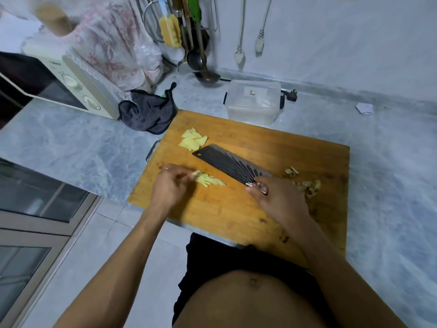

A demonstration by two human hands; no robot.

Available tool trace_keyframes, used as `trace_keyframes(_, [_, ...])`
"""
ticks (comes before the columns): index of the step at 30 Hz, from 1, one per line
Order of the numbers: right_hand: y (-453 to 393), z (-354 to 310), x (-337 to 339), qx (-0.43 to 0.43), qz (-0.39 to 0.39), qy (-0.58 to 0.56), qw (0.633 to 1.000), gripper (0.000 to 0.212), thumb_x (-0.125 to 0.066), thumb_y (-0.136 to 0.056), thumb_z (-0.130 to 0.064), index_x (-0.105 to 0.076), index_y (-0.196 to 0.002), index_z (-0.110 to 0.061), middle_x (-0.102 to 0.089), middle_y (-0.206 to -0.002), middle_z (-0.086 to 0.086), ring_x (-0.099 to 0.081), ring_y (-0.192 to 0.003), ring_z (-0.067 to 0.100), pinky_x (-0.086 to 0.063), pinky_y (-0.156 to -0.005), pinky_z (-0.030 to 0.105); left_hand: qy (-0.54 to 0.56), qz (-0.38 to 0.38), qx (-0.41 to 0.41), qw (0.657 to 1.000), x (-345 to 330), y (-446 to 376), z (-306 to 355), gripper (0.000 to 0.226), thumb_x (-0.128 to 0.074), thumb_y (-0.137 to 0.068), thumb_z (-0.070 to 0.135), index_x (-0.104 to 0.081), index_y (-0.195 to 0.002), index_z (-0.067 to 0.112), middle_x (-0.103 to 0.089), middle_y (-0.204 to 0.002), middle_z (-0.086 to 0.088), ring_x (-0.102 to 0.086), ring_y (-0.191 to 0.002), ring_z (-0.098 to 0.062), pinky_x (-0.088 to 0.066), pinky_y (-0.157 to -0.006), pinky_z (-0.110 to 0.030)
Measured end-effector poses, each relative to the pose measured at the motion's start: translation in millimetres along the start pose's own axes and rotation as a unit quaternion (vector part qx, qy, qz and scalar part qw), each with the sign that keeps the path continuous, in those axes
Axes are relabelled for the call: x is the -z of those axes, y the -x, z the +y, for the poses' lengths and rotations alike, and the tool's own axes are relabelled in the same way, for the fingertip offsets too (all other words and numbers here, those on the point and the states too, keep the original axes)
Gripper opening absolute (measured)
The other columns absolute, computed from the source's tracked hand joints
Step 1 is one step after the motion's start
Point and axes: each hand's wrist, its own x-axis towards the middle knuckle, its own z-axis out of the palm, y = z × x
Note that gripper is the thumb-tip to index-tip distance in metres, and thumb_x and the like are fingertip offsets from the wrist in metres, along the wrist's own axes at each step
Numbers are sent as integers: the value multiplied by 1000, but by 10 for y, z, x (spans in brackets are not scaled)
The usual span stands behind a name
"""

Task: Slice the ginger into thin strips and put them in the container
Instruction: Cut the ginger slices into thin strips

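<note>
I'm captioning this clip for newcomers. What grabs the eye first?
The dark ridged cleaver lies slanted across the wooden cutting board, its handle gripped by the right hand. Beside it, the left hand pinches pale ginger strips; a pile of ginger slices sits behind, near the clear plastic container.

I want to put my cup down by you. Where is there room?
The counter right of the cutting board is bare, and so is the stretch left of it, in front of the microwave. The board is crowded: ginger slices, the cleaver, peelings and both hands.
</note>
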Motion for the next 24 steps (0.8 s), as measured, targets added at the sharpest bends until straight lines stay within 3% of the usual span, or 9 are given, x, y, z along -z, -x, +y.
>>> trace_keyframes(3, [-31,-10,2,-29,12,-46,998,48,-52,-97,-54,-61,-132,-23,-68,-123,-3,-62,-109,18,-40,-75,27,-73,-90,-33,993,-112,30,-74,17,-72,-89,16,-77,-105,19,-63,-122,-4,-61,-113,-20,-48,-98,-33])
trace_keyframes(7, [-38,-15,25,-52,7,-78,996,48,-53,-96,-55,-62,-131,-24,-67,-123,-4,-61,-110,17,-42,-78,29,-100,-116,-13,988,-119,-21,19,50,-69,-86,10,-57,-132,25,-40,-135,0,-56,-103,-15,-51,-97,-33])
trace_keyframes(11, [-45,1,55,-65,6,-105,992,47,-55,-95,-54,-65,-127,-22,-69,-117,-3,-63,-104,17,-48,-81,32,-137,-194,-21,971,-57,-233,62,71,-77,-81,10,-50,-143,30,-33,-139,-5,-43,-124,-23,-38,-111,-31])
trace_keyframes(16, [-26,6,70,-77,8,-131,988,36,-58,-96,-49,-70,-111,-19,-70,-97,0,-63,-86,18,-52,-78,37,-138,-247,-67,957,-128,-354,199,42,-75,-83,4,-67,-122,19,-41,-118,-5,-51,-108,-23,-37,-102,-22])
trace_keyframes(18, [-36,17,61,-83,15,-139,987,35,-58,-95,-49,-70,-111,-19,-66,-91,-5,-62,-84,15,-52,-79,36,-142,-238,-79,957,-202,-358,248,34,-72,-86,6,-69,-118,17,-46,-116,-6,-53,-107,-24,-32,-96,-15])
trace_keyframes(24, [-105,90,70,-107,43,-164,980,35,-58,-94,-52,-70,-108,-22,-69,-90,-8,-63,-82,12,-53,-77,35,-128,-173,-73,974,-385,-441,349,29,-71,-88,8,-70,-116,11,-58,-115,-13,-58,-102,-28,-31,-83,-12])
